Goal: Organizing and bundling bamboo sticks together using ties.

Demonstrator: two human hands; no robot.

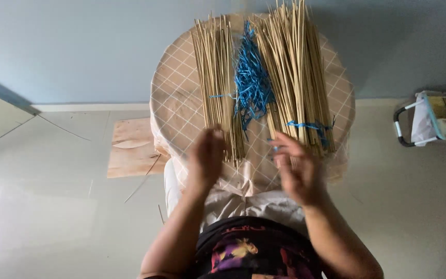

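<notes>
Round surface (pixel 181 103) covered with a beige checked cloth, person seated right at it, head camera looking straight down. Two piles of thin pale sticks lie on the cloth, lengthwise away from the person. Left stick pile (pixel 217 77) is narrower, runs from the far edge toward the near edge. Right stick pile (pixel 298 77) is wider, fanned a little, far ends poking past the surface edge. Between the two piles sits a heap of blue plastic strips (pixel 253 77), tangled, touching both piles. A blue strip tie (pixel 308 125) crosses the near part of the right pile; another thin blue strand crosses the left pile about midway.

Left hand (pixel 206 155) is at the near end of the left pile, fingers curled, fingertips touching or just over the stick ends; motion blur, cannot tell if it clamps anything. Right hand (pixel 295 168) is at the near end of the right pile, fingers spread and open, blurred, a bit of blue strip near the fingertips; cannot tell if it is pinched. Hands are apart, one per pile, gap of bare cloth between them.

Floor is pale glossy tile. Flat brown board (pixel 130 147) lies on the floor left of the surface, a few loose sticks scattered near it. At the right, near the wall, a small bag with a black handle (pixel 424 119). Grey-blue wall behind.
</notes>
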